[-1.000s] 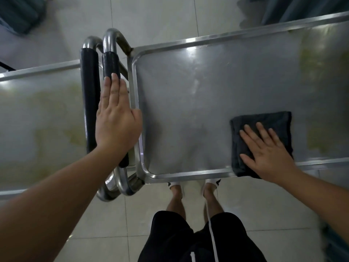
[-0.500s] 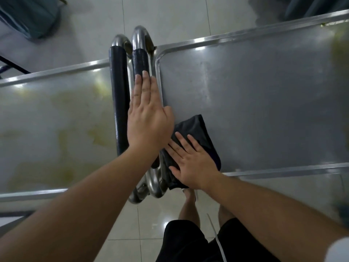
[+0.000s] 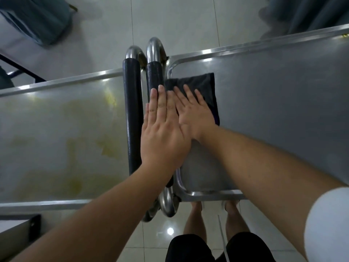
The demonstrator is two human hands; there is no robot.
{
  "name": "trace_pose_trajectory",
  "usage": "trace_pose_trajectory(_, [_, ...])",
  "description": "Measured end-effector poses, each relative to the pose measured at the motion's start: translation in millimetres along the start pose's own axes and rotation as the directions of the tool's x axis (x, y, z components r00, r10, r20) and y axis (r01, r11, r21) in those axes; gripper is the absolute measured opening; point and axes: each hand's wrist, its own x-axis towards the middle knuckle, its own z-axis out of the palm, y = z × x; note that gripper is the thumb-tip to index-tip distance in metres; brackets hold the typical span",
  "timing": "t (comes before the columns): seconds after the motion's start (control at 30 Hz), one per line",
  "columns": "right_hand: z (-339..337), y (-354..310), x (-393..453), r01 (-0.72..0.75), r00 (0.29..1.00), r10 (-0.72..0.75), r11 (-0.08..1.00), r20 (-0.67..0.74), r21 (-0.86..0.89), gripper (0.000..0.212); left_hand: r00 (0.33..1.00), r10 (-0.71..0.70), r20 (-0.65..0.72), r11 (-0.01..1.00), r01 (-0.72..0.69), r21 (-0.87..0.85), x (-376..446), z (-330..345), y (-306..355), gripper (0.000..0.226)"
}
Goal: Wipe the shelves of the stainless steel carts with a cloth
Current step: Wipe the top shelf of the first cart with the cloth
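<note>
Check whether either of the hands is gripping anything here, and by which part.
Nothing is gripped. The right hand presses flat on the dark cloth, over its near half; the left hand rests flat on the black cart handle.

right shelf: brushed steel, dull sheen. left shelf: same metal, yellowish stains. cloth: dark, matt, soft weave. handle grips: black, slightly glossy. floor tiles: pale, glossy.
</note>
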Motion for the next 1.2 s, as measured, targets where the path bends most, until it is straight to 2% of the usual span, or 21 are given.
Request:
trace_pose_trajectory(0.13, [-22.3,14.8,51.0,-0.032,0.999,0.033,0.999,-0.041,0.033,0.068,1.000,-0.006,0.010,1.000,0.006,-0.017,-0.1,-3.0,1.0,0.079])
trace_pose_trajectory(0.33, [-33.4,35.9,81.0,-0.052,0.996,0.051,0.999,-0.078,-0.010,0.071,0.999,-0.027,0.034,1.000,0.027,0.015,0.9,-5.6,1.5,0.080])
trace_pose_trajectory(0.53, [-53.0,98.5,69.0,-0.209,0.969,0.215,0.976,-0.124,0.057,0.076,0.998,-0.053,0.031,0.998,0.052,0.021,0.6,-7.5,4.3,0.078])
trace_pose_trajectory(0.63, [-61.5,170.2,37.2,-0.380,0.910,0.387,0.922,-0.148,0.079,0.078,0.998,-0.053,0.038,0.998,0.052,0.021,0.2,-8.7,4.9,0.078])
trace_pose_trajectory(0.8, [-73.3,287.2,-36.1,-0.663,0.733,0.671,0.741,-0.108,0.106,0.084,0.997,-0.063,0.033,0.998,0.063,0.015,0.5,-8.0,4.8,0.078])
trace_pose_trajectory(0.87, [-74.0,297.2,-43.7,-0.689,0.712,0.696,0.718,-0.088,0.100,0.084,0.998,-0.064,0.028,0.998,0.064,0.012,1.0,-7.6,4.0,0.078])
trace_pose_trajectory(0.97, [-70.2,269.0,-30.3,-0.701,0.692,0.715,0.699,-0.099,0.143,0.084,0.998,-0.058,0.030,0.998,0.058,0.021,0.6,-8.0,4.3,0.075])
trace_pose_trajectory(1.07, [-58.8,205.0,-3.9,-0.603,0.777,0.615,0.789,-0.134,0.120,0.080,0.999,-0.051,0.020,0.998,0.050,0.033,0.7,-8.5,4.0,0.075])
trace_pose_trajectory(1.2, [-43.8,93.5,26.9,-0.349,0.926,0.355,0.935,-0.127,0.066,0.077,0.999,-0.043,-0.003,0.998,0.043,0.037,0.4,-7.6,4.2,0.075])
